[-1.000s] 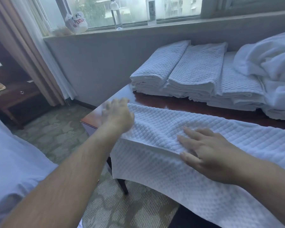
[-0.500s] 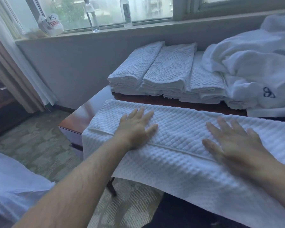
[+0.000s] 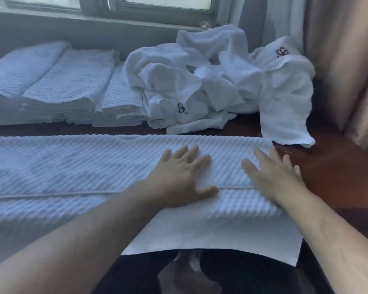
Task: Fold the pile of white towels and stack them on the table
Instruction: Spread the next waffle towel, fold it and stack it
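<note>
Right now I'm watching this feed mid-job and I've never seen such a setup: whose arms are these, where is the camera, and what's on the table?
There is no machine here. A person wears one wide-angle camera on the head, looking forward and down, so the two bare arms coming in from the bottom are their own.

Both hands lie flat with straight fingers on a long white textured towel spread across the dark wooden table. The left hand presses near the towel's folded edge; the right hand lies at the towel's right end. Neither hand holds anything.

Behind, against the wall under the window, are stacks of folded towels. To their right lies a crumpled pile of unfolded white towels, some with a small embroidered mark. The towel's near edge hangs over the table front.
</note>
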A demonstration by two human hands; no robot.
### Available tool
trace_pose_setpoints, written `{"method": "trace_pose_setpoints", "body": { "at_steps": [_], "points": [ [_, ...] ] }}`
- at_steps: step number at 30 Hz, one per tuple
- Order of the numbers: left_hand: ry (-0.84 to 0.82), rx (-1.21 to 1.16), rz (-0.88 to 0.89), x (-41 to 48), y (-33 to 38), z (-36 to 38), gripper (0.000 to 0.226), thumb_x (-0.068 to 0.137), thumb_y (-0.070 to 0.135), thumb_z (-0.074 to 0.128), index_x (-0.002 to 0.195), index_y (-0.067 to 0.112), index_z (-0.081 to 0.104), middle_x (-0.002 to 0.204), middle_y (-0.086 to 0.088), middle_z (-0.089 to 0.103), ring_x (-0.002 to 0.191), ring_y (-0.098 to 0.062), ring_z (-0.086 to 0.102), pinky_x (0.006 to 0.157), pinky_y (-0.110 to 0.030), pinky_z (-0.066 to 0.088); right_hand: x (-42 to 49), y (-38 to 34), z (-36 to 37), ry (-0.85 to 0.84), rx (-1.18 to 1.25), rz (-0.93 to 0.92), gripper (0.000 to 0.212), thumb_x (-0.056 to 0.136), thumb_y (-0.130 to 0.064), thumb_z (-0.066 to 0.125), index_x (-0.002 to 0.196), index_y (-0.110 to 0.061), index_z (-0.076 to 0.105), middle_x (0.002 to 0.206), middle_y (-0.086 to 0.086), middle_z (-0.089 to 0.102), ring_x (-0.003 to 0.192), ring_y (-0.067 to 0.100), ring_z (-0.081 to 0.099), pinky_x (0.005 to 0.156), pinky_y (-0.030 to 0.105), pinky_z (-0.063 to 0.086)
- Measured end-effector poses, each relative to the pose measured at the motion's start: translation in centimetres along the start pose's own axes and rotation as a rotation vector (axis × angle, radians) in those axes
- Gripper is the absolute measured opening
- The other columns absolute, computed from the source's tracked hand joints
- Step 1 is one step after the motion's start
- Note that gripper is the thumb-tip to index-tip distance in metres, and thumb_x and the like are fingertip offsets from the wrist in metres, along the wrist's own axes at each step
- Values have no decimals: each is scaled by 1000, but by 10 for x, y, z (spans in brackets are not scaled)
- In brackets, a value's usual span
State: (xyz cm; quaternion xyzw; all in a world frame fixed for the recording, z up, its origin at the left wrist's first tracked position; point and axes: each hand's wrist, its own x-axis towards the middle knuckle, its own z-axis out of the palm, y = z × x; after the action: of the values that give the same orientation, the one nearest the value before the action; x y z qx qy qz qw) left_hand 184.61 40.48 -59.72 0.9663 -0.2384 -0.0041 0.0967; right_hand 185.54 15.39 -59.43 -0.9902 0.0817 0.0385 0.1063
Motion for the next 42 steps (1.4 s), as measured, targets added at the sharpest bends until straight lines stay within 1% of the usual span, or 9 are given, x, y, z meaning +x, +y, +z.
{"method": "trace_pose_setpoints", "body": {
  "at_steps": [4,7,9,16,19,26,34,38,42],
  "points": [
    [69,41,86,21,14,9,68,87,82,25,146,48,27,155,6,29,138,-12,15,115,-48,14,9,24,-1,146,140,15,64,100,-58,31,156,-28,33,162,7,34,150,29,26,121,48,22],
    [111,47,120,19,9,14,71,86,83,19,148,49,27,157,8,30,137,-11,16,112,-44,17,15,29,-6,320,406,33,45,99,-42,44,137,-23,59,132,2,64,123,24,54,98,39,45],
    [90,65,141,20,6,16,72,89,82,17,152,48,21,163,7,20,140,-9,9,113,-44,12,24,29,-9,323,516,55,37,99,-34,48,131,-21,62,130,-2,64,111,15,56,83,28,45],
    [68,44,136,24,4,17,69,89,81,15,151,50,19,165,10,15,143,-7,8,116,-43,11,26,28,-4,389,361,-14,32,98,-27,50,126,-18,62,129,6,58,122,27,51,98,38,44],
    [101,1,141,23,3,17,68,88,82,20,150,53,28,162,13,23,146,-10,14,117,-40,13,-5,44,4,471,360,-97,26,101,-27,48,113,-15,68,114,5,64,110,28,53,86,31,35],
    [49,-20,103,23,6,12,54,95,73,28,147,60,30,164,15,21,150,-11,11,121,-42,8,-101,66,49,738,358,-163,33,93,-31,48,102,-8,71,108,6,59,102,26,52,92,24,33],
    [100,-51,89,17,12,7,47,95,68,38,140,60,44,157,18,35,146,-11,23,118,-44,20,-116,76,74,312,492,124,32,94,-50,51,108,-36,25,114,-8,45,94,15,48,73,34,39],
    [96,-63,78,17,12,7,48,93,70,37,140,61,44,157,19,35,146,-10,23,118,-44,20,-120,82,77,204,579,95,37,95,-38,59,107,-43,25,113,-10,48,97,13,49,77,34,39],
    [95,-74,85,17,11,7,50,91,72,35,139,61,43,156,19,36,146,-10,23,119,-45,20,-126,82,76,178,680,45,34,95,-34,62,104,-43,31,89,-15,51,78,3,52,63,21,38]
  ]
}}
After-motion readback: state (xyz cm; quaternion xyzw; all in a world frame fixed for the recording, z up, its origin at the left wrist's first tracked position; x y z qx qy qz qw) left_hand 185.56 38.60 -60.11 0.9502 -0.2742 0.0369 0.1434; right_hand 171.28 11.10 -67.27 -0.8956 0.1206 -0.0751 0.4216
